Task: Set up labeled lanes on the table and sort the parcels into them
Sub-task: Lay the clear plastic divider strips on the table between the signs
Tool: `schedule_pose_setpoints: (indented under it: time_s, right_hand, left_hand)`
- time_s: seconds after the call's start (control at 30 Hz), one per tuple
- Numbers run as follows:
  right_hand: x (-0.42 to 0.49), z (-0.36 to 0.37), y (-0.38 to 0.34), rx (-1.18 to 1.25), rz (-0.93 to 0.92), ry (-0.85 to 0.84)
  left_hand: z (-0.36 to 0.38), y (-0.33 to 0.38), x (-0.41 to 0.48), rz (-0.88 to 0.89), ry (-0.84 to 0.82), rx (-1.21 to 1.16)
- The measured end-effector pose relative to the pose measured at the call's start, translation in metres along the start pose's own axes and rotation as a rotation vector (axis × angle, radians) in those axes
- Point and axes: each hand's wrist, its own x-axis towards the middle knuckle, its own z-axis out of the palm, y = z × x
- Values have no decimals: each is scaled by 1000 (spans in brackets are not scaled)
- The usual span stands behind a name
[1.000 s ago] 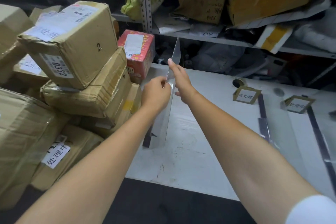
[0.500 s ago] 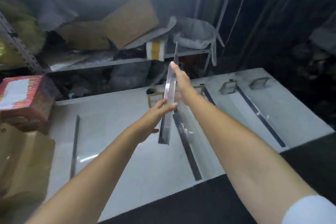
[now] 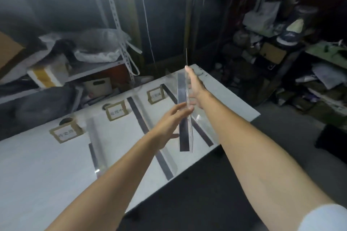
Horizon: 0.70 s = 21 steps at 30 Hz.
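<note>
White table (image 3: 37, 165) with label cards (image 3: 116, 113), dark strips (image 3: 139, 116)

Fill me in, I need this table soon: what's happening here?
A person is setting up lanes. The left hand and right hand hold a clear divider panel upright in the air over the right part of the white table. Three cardboard label cards stand along its far edge, with dark strips running between them.
</note>
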Motion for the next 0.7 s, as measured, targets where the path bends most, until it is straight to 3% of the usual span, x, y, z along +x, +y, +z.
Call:
schedule_pose_setpoints:
  time_s: [0.33, 0.7]
  right_hand:
    - [97, -132, -26, -65, -11, 90]
    - [247, -196, -46, -172, 33, 68]
  left_hand:
    - [90, 27, 155, -12, -62, -38]
    - [119, 42, 320, -117, -3, -144]
